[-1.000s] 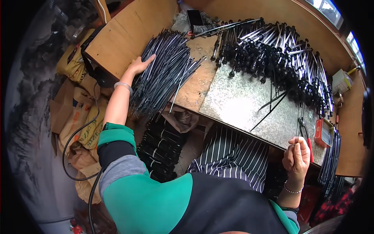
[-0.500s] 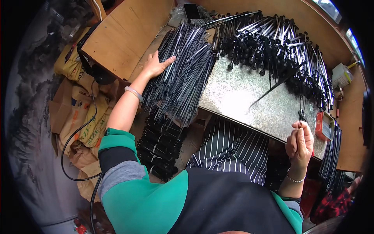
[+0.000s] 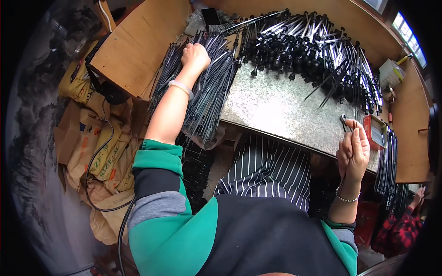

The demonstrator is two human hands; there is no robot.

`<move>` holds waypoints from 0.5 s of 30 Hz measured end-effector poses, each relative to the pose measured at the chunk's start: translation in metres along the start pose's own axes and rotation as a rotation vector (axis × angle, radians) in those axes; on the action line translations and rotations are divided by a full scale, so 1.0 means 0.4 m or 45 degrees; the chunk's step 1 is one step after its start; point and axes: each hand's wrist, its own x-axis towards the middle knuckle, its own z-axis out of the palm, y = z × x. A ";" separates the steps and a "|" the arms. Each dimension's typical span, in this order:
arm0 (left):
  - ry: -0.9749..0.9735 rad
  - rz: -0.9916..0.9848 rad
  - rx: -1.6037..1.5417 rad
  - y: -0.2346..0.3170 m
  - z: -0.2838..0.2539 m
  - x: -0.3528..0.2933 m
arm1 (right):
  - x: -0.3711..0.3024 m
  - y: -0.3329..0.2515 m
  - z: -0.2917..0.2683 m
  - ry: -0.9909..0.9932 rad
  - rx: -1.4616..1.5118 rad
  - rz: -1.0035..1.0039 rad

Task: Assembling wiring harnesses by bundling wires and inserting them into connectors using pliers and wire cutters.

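Note:
My left hand (image 3: pixel 195 56) is closed in a fist at the upper part of a heap of long thin black rods (image 3: pixel 202 101) at the table's left end. Its fingertips are turned away, so whatever they grip is hidden. At the right, over the table's near edge, my right hand (image 3: pixel 353 149) pinches a few thin black rods that run up and down through the fingers. A small dark ring-like end (image 3: pixel 343 118) shows just above the fingertips. Beyond them lies a large heap of silver shafts with black fittings (image 3: pixel 294 46).
A grey metal tabletop (image 3: pixel 262 106) has wooden boards around it. A red-edged box (image 3: pixel 375 132) stands beside my right hand, with hanging black rods (image 3: pixel 386 161) nearby. A phone (image 3: pixel 211 17) lies at the back. Brown sacks (image 3: pixel 92 152) are at left; another person's checked sleeve (image 3: pixel 400 232) is lower right.
My left hand has moved farther up the rod heap, from spread fingers to a fist. My right hand still pinches its rods; their dark end has shifted left. The whole view has shifted slightly.

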 end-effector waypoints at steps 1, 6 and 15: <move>0.039 -0.016 0.018 0.010 0.004 -0.002 | -0.003 0.001 -0.001 -0.008 -0.012 -0.023; -0.155 -0.087 -0.026 0.000 -0.014 0.000 | -0.023 -0.007 -0.008 0.003 -0.040 -0.052; 0.226 0.084 -0.080 -0.034 -0.008 -0.034 | -0.030 0.002 -0.020 -0.048 -0.061 -0.089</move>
